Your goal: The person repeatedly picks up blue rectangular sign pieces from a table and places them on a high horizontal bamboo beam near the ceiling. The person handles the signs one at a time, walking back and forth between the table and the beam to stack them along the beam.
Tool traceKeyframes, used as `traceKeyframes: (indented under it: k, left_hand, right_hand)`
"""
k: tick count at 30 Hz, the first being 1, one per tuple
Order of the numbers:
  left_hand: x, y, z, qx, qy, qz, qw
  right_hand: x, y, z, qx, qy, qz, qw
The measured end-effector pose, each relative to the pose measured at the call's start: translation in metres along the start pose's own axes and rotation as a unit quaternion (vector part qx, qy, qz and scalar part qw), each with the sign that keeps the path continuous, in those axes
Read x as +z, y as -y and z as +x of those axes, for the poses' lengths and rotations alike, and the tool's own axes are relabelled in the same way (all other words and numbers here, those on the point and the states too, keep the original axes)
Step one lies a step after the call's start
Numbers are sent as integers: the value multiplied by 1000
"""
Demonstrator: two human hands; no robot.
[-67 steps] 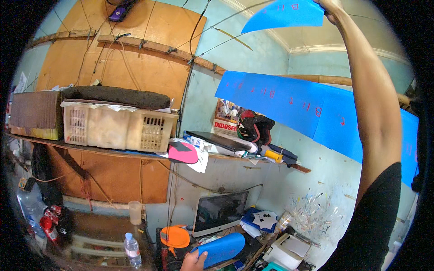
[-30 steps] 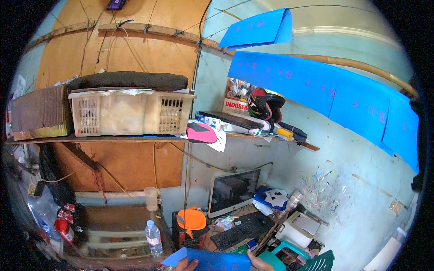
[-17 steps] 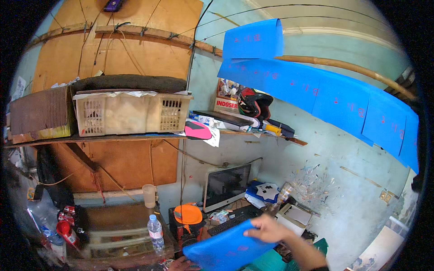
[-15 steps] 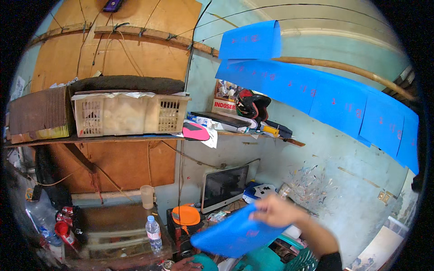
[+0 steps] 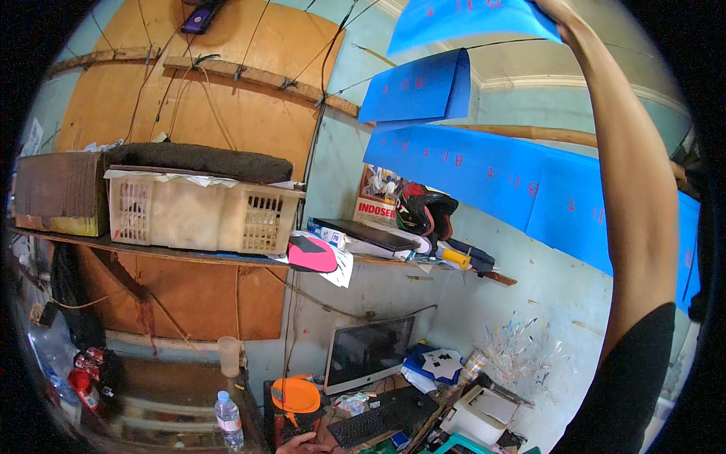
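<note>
High at the top of the view, my right hand grips the edge of a blue sheet with red marks, held up near a string. Below it, a folded blue sheet hangs over a string. Lower still is a row of overlapping blue sheets with red marks, partly hidden behind my raised right forearm. At the bottom edge, my left hand shows only in part, fingers stretched out with nothing seen in them, below an orange round object.
A shelf carries a plastic crate, a cardboard box and a helmet. Beneath stand a monitor, a keyboard, a printer and a water bottle. Strings cross overhead near a bamboo pole.
My right hand has lifted the blue sheet from low over the desk up to the strings. The view has tilted and shifted; my left hand stays low at the bottom edge.
</note>
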State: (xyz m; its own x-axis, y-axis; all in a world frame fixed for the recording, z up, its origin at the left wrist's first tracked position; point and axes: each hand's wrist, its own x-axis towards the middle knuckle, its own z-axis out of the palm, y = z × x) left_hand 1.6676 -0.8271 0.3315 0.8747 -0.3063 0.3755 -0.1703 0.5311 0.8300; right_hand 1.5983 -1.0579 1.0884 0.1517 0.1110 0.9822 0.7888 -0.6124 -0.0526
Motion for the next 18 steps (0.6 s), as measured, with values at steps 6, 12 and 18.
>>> traceKeyframes:
  k: [6, 12, 18]
  left_hand:
    - [21, -5, 19, 17, -31, 25, 999]
    - [32, 15, 37, -21, -30, 35, 999]
    - [37, 26, 27, -29, -11, 21, 999]
  right_hand:
    - [-24, -58, 0, -7, -92, -88, 992]
    - [-40, -90, -18, 29, -68, -13, 997]
    - [-59, -94, -32, 20, -33, 41, 998]
